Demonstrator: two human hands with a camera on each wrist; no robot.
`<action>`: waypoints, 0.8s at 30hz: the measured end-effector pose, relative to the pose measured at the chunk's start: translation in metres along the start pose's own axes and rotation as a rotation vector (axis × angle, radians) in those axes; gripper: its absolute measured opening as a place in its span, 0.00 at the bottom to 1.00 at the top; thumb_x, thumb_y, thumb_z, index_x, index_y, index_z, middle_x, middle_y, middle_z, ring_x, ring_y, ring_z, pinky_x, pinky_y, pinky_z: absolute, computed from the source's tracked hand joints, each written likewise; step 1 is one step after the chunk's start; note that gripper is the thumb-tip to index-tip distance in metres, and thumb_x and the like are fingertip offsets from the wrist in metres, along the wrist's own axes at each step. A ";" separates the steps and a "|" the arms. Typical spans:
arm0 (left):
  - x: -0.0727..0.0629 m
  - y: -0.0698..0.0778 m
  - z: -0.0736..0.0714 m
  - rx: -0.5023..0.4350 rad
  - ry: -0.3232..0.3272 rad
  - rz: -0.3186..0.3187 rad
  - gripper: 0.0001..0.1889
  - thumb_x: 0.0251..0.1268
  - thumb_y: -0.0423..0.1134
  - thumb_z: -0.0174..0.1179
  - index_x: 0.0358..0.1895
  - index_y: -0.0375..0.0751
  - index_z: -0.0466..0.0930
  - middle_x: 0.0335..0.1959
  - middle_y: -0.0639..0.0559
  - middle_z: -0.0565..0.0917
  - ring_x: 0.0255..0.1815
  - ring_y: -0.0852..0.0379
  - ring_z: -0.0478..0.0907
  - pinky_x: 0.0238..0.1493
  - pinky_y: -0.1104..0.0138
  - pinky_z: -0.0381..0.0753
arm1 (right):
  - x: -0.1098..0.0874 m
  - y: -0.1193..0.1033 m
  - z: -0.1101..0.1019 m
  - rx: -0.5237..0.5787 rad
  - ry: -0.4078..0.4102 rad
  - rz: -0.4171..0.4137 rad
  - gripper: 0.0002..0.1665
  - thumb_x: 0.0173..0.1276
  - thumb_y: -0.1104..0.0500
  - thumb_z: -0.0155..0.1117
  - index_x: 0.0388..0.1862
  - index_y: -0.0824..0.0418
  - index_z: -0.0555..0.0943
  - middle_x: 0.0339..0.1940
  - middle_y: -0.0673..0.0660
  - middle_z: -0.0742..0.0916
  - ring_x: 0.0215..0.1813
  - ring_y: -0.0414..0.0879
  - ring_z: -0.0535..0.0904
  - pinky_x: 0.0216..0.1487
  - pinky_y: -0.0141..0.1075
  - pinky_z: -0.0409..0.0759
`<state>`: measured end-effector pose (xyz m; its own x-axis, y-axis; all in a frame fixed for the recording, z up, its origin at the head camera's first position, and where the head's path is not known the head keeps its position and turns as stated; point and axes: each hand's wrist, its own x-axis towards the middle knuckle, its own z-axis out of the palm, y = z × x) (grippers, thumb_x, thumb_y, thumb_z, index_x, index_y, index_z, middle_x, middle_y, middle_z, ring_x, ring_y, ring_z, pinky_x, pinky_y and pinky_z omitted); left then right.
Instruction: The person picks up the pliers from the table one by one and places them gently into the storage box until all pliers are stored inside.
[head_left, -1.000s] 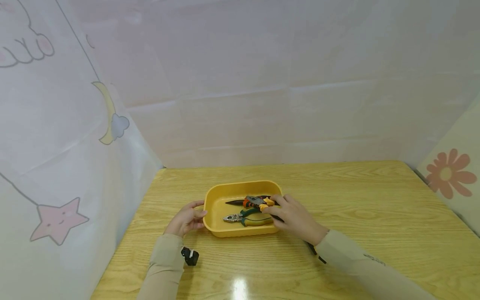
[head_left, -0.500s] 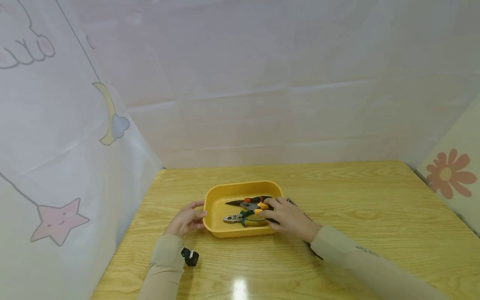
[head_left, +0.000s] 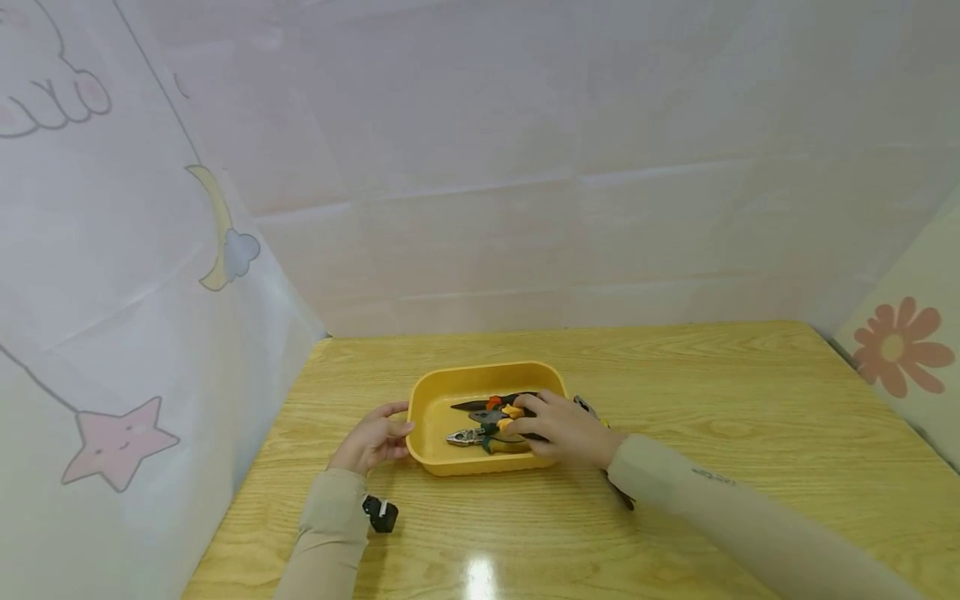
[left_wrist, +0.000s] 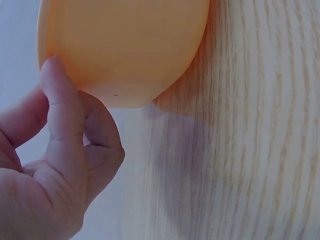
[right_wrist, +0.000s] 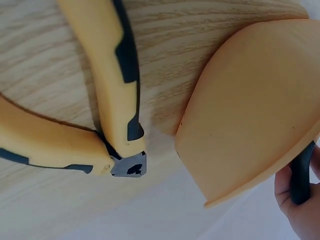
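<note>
In the head view my left hand [head_left: 375, 440] holds the left end of a yellow plastic bin [head_left: 426, 417], its thumb over the rim. The left wrist view shows thumb and fingers pinching the bin's wall. My right hand [head_left: 567, 429] reaches over the bin's right end and grips pliers with orange-yellow and black handles [head_left: 512, 412]. Their grey head points left, low in the bin. Long-nose pliers [head_left: 471, 406] with black and red handles lie behind them, and combination pliers [head_left: 467, 437] with green and yellow handles in front. The right hand covers some handle ends.
Another pair of pliers [right_wrist: 112, 110] with spread yellow-and-black handles lies on the wooden table [head_left: 712, 392], just right of the bin under the right wrist. A black wrist camera [head_left: 381, 512] sits by the left cuff. Printed cloth hangs behind and at both sides.
My right hand has moved left and lower with the pliers, bringing them down between the other two. The left hand and the bin have stayed in place.
</note>
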<state>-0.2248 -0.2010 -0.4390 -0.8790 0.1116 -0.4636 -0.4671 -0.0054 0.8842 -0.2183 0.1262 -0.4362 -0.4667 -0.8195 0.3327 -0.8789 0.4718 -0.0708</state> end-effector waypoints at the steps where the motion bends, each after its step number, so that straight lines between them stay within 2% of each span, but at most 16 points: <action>1: 0.000 0.000 0.000 0.001 -0.002 -0.002 0.29 0.71 0.25 0.51 0.73 0.32 0.56 0.31 0.44 0.77 0.23 0.59 0.75 0.21 0.71 0.79 | 0.001 0.001 0.001 0.006 -0.009 -0.004 0.16 0.68 0.63 0.62 0.51 0.48 0.84 0.57 0.61 0.79 0.48 0.53 0.76 0.42 0.42 0.78; 9: 0.001 -0.002 0.000 0.000 0.010 -0.001 0.28 0.71 0.25 0.51 0.72 0.32 0.57 0.31 0.44 0.76 0.23 0.59 0.74 0.21 0.72 0.78 | 0.013 0.012 0.008 0.030 -0.103 -0.054 0.14 0.69 0.59 0.65 0.52 0.48 0.85 0.56 0.58 0.80 0.46 0.50 0.75 0.44 0.39 0.75; 14: 0.001 -0.002 0.001 0.013 0.008 -0.002 0.28 0.71 0.25 0.51 0.72 0.32 0.57 0.32 0.43 0.76 0.24 0.58 0.74 0.21 0.71 0.78 | 0.015 0.013 0.007 0.111 -0.211 -0.001 0.15 0.70 0.57 0.64 0.55 0.48 0.84 0.60 0.59 0.79 0.48 0.50 0.73 0.46 0.40 0.74; 17: 0.001 -0.001 0.001 0.004 0.005 -0.002 0.28 0.71 0.25 0.51 0.72 0.32 0.57 0.32 0.43 0.76 0.24 0.58 0.74 0.22 0.71 0.79 | 0.015 0.012 0.005 0.154 -0.247 0.041 0.17 0.69 0.57 0.64 0.56 0.48 0.84 0.61 0.59 0.78 0.51 0.52 0.73 0.49 0.43 0.74; 24: -0.001 0.000 0.000 0.004 0.002 0.003 0.29 0.71 0.25 0.52 0.73 0.32 0.56 0.32 0.44 0.76 0.24 0.58 0.75 0.22 0.71 0.79 | 0.017 0.013 0.007 0.119 -0.303 0.100 0.22 0.61 0.59 0.71 0.55 0.44 0.84 0.63 0.56 0.77 0.53 0.52 0.71 0.54 0.47 0.71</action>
<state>-0.2240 -0.2013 -0.4382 -0.8807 0.1092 -0.4610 -0.4639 -0.0015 0.8859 -0.2385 0.1161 -0.4382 -0.5436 -0.8389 0.0254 -0.8243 0.5280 -0.2044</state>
